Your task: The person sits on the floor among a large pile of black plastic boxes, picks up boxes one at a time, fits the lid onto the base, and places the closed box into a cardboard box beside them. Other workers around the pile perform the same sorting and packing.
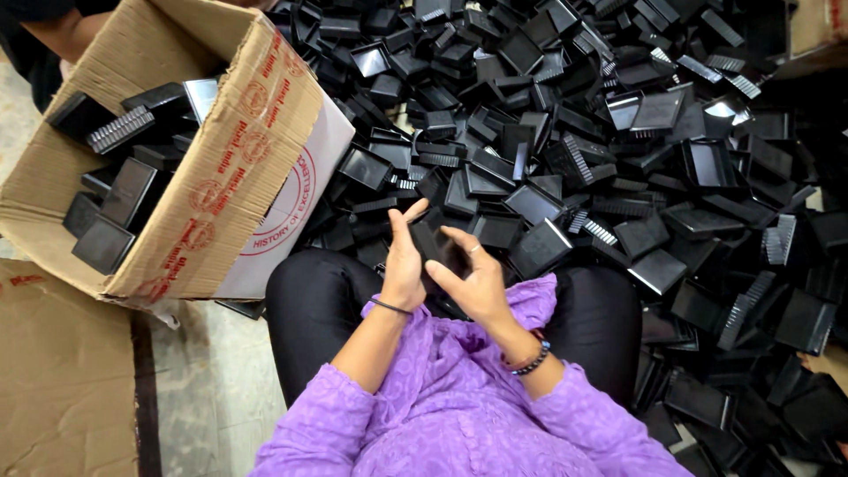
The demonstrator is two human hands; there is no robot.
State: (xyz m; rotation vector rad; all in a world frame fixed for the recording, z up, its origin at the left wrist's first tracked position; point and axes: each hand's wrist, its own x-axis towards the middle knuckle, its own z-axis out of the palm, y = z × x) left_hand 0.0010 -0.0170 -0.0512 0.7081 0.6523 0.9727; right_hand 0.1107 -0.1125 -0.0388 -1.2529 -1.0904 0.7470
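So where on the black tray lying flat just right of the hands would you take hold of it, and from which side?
Probably by two opposite raised rims of the black tray, coming down from above. It lies open side up on the pile, so its thin walls stand free for a pinch, while neighbouring pieces crowd its sides. The right hand is nearest.

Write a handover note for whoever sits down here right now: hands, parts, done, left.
Left hand and right hand: both grip one black plastic part over the lap.
Pile of black parts: spread on the floor ahead and to the right.
Cardboard box: tilted at front left, open.
Done: some parts lie in the box.
Left: the large pile remains outside it.
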